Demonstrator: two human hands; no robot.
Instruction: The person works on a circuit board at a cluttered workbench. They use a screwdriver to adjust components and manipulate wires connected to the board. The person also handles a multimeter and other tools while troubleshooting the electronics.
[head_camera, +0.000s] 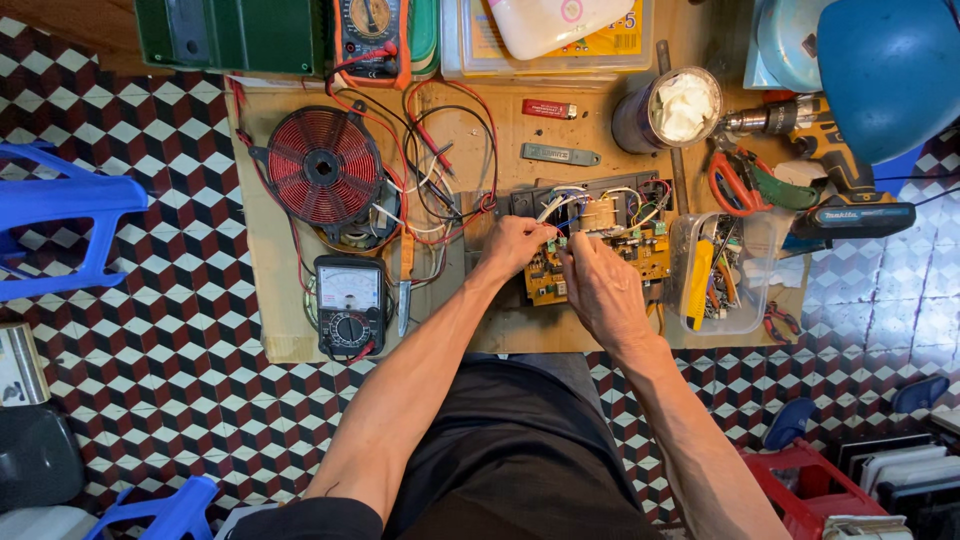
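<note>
The low brown wooden counter (300, 330) serves as landmark. On its far left part lies a round red copper-wire coil (325, 165) on a black frame; nearer, at the counter's front left, sits a black analogue meter with a white dial (349, 305). At its far edge stand a dark green box (230, 35) and an orange multimeter (372, 30). Toward the counter's right far side stands a dark tin holding white cloth (675, 108); beside it lie red-handled pliers (735, 185) and a yellow-and-teal cordless drill (830, 160). A clear plastic tub of small parts (715, 275) rests at its right end. Left of the counter stands a blue plastic stool (60, 230) on the chequered floor tiles (160, 380).
</note>
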